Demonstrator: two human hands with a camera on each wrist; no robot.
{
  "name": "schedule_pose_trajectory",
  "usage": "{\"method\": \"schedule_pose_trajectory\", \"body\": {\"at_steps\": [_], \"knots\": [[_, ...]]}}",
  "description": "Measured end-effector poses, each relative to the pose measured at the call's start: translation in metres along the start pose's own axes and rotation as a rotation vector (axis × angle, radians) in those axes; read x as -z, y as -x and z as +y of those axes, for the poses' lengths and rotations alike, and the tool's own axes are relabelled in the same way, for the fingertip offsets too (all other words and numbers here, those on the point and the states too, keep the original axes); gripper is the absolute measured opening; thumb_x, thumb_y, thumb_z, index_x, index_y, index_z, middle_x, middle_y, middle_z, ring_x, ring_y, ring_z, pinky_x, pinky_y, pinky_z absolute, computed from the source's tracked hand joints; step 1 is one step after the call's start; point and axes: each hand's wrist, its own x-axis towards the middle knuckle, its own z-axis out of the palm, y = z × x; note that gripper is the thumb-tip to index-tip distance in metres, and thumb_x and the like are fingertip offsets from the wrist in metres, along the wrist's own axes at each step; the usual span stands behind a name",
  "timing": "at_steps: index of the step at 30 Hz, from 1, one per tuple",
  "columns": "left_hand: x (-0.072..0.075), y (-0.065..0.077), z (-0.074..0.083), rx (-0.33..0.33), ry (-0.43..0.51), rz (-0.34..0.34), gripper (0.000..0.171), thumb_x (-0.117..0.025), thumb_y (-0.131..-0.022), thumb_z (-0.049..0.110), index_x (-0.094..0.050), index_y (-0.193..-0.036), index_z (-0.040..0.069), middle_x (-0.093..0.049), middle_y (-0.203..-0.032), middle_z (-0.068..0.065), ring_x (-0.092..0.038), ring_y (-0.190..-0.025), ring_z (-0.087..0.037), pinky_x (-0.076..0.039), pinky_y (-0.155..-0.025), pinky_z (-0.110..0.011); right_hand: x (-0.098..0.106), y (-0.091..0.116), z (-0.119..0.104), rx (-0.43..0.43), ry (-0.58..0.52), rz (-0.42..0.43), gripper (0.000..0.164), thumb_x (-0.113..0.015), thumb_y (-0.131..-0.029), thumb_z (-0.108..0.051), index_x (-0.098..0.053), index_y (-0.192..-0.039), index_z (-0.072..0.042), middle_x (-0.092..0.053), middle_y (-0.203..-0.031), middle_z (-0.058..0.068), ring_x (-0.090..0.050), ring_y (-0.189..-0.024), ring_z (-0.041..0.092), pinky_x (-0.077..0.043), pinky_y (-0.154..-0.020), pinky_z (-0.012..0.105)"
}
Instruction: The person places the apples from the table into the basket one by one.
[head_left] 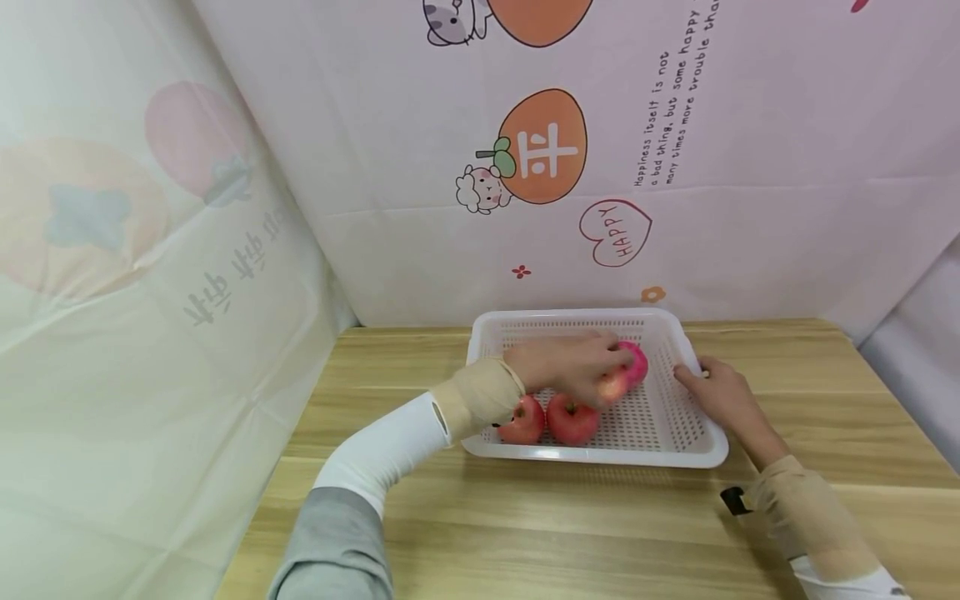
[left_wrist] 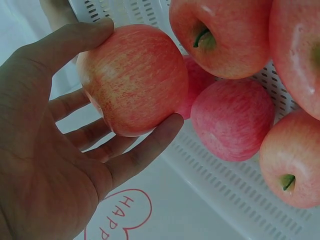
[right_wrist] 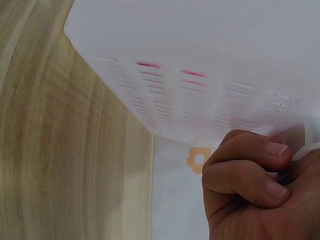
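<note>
A white perforated plastic basket (head_left: 600, 456) stands on the wooden table with several red and pink apples in it. Over its middle, my left hand (head_left: 573, 365) holds a red-yellow apple (left_wrist: 132, 80) between thumb and fingers. Close to that one, in the left wrist view, lie a pink apple (left_wrist: 232, 120) and a red apple with a green stem (left_wrist: 220, 37). Two red apples, one of them this near apple (head_left: 573, 419), rest at the basket's front. My right hand (head_left: 718, 393) grips the basket's right rim; in the right wrist view its fingers (right_wrist: 245, 175) are curled.
The wooden table (head_left: 525, 525) extends in front of the basket and to both sides. A printed white cloth (head_left: 420, 225) hangs behind the table, with another pale cloth (head_left: 150, 400) on the left. A small black piece (head_left: 735, 501) sits by the right wrist wrap.
</note>
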Motion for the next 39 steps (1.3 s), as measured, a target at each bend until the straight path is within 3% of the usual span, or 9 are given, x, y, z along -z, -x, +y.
{"method": "schedule_pose_trajectory", "body": {"at_steps": [6, 16, 23, 29, 33, 39], "knots": [[0.001, -0.006, 0.005, -0.008, 0.0, 0.001, 0.058, -0.068, -0.095, 0.042, -0.055, -0.148, 0.023, -0.053, -0.143, 0.001, -0.052, -0.127, -0.011, -0.043, -0.111, -0.021, 0.0, -0.001, 0.001, 0.0, 0.002, 0.004, 0.075, -0.043, -0.112, -0.045, -0.041, -0.148, 0.021, -0.058, -0.131, 0.045, -0.073, -0.094, 0.037, -0.062, -0.07, 0.039], [-0.003, -0.02, 0.011, -0.06, -0.024, 0.028, 0.047, -0.069, -0.094, 0.041, -0.057, -0.136, 0.021, -0.056, -0.132, 0.002, -0.055, -0.118, -0.011, -0.044, -0.103, -0.02, 0.0, -0.001, 0.001, 0.002, -0.003, 0.003, 0.073, -0.043, -0.112, -0.044, -0.041, -0.147, 0.021, -0.059, -0.129, 0.045, -0.073, -0.093, 0.036, -0.061, -0.069, 0.037], [-0.004, -0.028, 0.015, -0.049, -0.017, 0.005, 0.052, -0.071, -0.093, 0.042, -0.054, -0.138, 0.022, -0.054, -0.128, 0.001, -0.053, -0.113, -0.01, -0.047, -0.097, -0.021, 0.001, 0.0, 0.0, 0.011, -0.008, -0.003, 0.075, -0.042, -0.112, -0.045, -0.04, -0.148, 0.021, -0.058, -0.131, 0.045, -0.073, -0.091, 0.035, -0.061, -0.067, 0.037], [-0.008, -0.035, 0.018, -0.07, -0.03, 0.001, 0.055, -0.069, -0.095, 0.043, -0.055, -0.143, 0.02, -0.055, -0.134, -0.001, -0.055, -0.118, -0.012, -0.046, -0.102, -0.022, 0.0, -0.001, 0.0, 0.019, -0.002, 0.005, 0.074, -0.042, -0.113, -0.045, -0.041, -0.147, 0.02, -0.058, -0.132, 0.046, -0.073, -0.095, 0.039, -0.06, -0.068, 0.037], [-0.01, -0.037, 0.02, -0.076, -0.037, -0.008, 0.056, -0.068, -0.096, 0.043, -0.055, -0.145, 0.02, -0.055, -0.136, 0.0, -0.055, -0.121, -0.012, -0.044, -0.107, -0.022, 0.0, -0.001, 0.001, 0.032, -0.004, 0.012, 0.072, -0.043, -0.112, -0.044, -0.044, -0.145, 0.02, -0.06, -0.128, 0.045, -0.073, -0.091, 0.036, -0.06, -0.066, 0.036], [-0.012, -0.043, 0.023, -0.07, -0.037, -0.04, 0.058, -0.069, -0.096, 0.045, -0.053, -0.147, 0.022, -0.053, -0.136, 0.002, -0.054, -0.12, -0.011, -0.046, -0.1, -0.02, -0.001, -0.001, 0.001, 0.029, -0.015, 0.01, 0.072, -0.043, -0.112, -0.045, -0.045, -0.144, 0.019, -0.062, -0.124, 0.043, -0.073, -0.085, 0.03, -0.059, -0.064, 0.035]]}}
